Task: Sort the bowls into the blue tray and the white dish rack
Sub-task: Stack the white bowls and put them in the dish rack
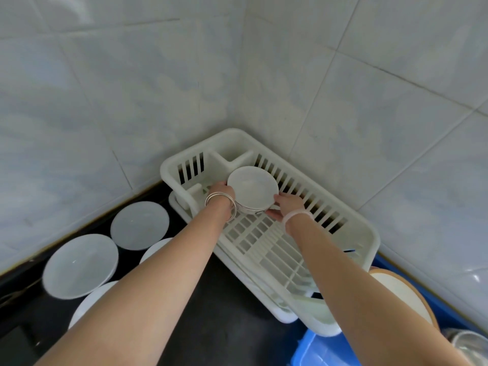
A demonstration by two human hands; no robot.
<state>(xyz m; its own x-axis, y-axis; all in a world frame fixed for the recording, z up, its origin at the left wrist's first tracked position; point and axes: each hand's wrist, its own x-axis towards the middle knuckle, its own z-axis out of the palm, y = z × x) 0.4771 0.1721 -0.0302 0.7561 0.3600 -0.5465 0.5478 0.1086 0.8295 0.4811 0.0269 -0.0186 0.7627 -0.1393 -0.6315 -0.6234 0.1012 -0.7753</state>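
Observation:
A white bowl with a patterned outer wall sits low inside the far end of the white dish rack. My left hand grips its left side and my right hand grips its right rim. The blue tray shows at the bottom right, partly under my right arm. In it lies a bowl with a tan outside and white inside, and a metal bowl sits at the frame's corner.
Several white plates and bowls lie on the dark counter to the left of the rack. Tiled walls meet in a corner right behind the rack.

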